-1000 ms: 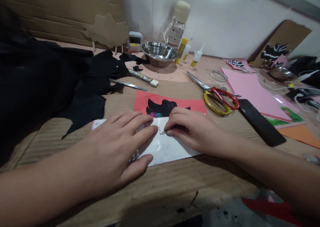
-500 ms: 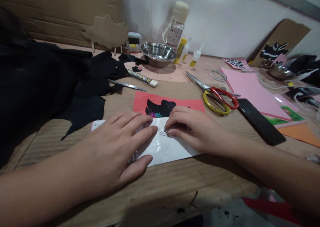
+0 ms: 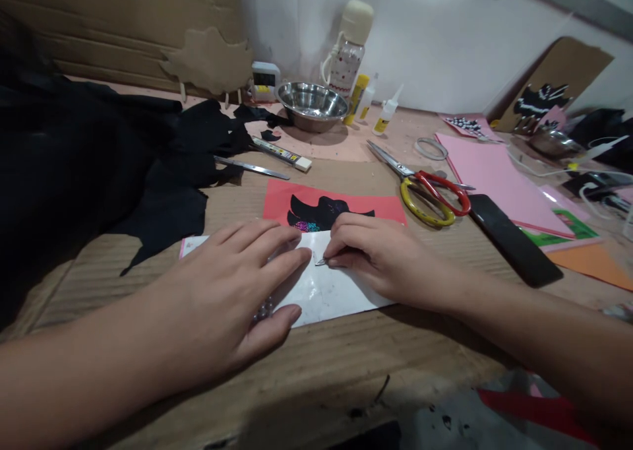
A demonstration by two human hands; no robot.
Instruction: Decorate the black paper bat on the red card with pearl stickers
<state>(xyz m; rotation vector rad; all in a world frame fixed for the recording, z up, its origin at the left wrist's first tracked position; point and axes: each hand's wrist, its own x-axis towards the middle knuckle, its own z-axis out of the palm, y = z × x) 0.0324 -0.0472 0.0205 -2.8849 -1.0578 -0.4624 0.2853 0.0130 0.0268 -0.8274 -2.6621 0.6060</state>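
Note:
My left hand lies with its fingers stretched out on a glossy white sheet. Small shiny beads show between its thumb and palm; the rest of them are hidden. My right hand pinches a pair of thin metal tweezers, whose tips meet just above the sheet, close to my left fingertips. Whether the tips grip anything is too small to tell. Behind the sheet lies a red card bearing a black cut-out shape with a patch of pink and teal glitter.
Scissors and a black phone-like slab lie at the right, beside pink sheets. A steel bowl, glue bottle and drinking bottle stand at the back. Black fabric covers the left.
The tweezer tips were apart half a second ago and now touch, as the right fingers squeeze them. My left hand has stayed in place.

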